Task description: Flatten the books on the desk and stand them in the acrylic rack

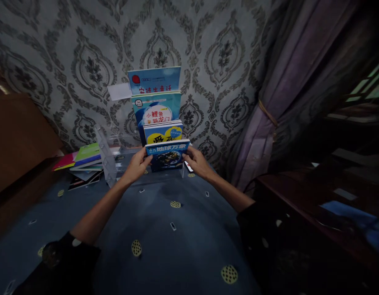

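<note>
Both my hands grip a dark blue book (pixel 167 157) with a planet on its cover, one at each side edge. My left hand (pixel 138 165) has its thumb on the cover's left side; my right hand (pixel 198 162) holds the right side the same way. The book stands upright at the front of a clear tiered rack (pixel 108 157). Behind it, in rising steps, are a blue and yellow book (pixel 151 134), a teal book (pixel 158 107) with a white oval, and a tall blue book (pixel 157 78). The lower rack is partly hidden by the books.
Several books and folders (pixel 87 157) lie piled left of the rack. A brown box-like panel (pixel 20 143) stands at far left. The blue patterned tablecloth (pixel 155 229) spreads in front. A tied purple curtain (pixel 254 131) hangs on the right, by a dark reddish surface (pixel 288 188).
</note>
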The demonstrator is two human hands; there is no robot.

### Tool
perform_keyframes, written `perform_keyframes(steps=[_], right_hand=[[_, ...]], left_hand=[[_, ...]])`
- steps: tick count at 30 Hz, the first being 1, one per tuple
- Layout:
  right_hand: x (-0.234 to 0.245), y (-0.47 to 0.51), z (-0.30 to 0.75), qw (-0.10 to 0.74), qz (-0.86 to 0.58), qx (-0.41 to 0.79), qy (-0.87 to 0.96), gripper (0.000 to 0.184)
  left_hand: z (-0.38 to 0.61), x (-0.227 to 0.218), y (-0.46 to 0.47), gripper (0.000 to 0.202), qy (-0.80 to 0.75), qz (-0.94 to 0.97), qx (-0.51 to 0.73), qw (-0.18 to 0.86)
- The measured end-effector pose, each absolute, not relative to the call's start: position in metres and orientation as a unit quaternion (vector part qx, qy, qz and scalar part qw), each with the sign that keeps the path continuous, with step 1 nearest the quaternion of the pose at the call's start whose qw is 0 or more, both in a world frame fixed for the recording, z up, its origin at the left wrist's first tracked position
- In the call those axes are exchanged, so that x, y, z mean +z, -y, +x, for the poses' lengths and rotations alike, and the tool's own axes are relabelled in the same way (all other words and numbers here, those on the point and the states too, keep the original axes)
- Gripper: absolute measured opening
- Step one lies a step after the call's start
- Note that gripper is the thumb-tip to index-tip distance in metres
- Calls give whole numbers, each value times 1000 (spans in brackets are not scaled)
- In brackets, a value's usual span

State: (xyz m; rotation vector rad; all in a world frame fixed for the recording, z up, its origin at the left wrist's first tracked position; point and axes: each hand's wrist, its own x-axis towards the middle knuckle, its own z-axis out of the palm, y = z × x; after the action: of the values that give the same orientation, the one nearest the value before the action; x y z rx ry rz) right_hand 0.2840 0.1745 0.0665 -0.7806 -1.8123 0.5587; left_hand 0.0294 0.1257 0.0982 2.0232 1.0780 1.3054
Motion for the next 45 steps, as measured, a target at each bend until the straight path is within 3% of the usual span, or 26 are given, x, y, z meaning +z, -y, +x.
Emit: perform_keyframes(steps=[5, 10, 15, 22, 30, 45], right_hand=[[48, -180, 283, 476, -371, 186, 775, 18], [38, -186, 277, 498, -423, 123, 747, 23], [37, -189, 273, 534, -441, 109, 713, 39], [42, -187, 266, 514, -443, 63, 732, 33], [39, -183, 260, 545, -443, 65, 709, 24], [29, -198, 259, 592, -424, 106, 677, 32]], left_hand=[[25, 86, -126, 27, -486, 760, 413, 123], [25, 86, -121, 19, -607, 746, 275, 8], [37, 88, -119, 23, -666, 720, 194, -17], [52, 99, -115, 29, -707, 696, 124, -37], [55, 109, -118, 33, -714, 692, 92, -52], [49, 109, -110, 37, -710, 697, 82, -57]])
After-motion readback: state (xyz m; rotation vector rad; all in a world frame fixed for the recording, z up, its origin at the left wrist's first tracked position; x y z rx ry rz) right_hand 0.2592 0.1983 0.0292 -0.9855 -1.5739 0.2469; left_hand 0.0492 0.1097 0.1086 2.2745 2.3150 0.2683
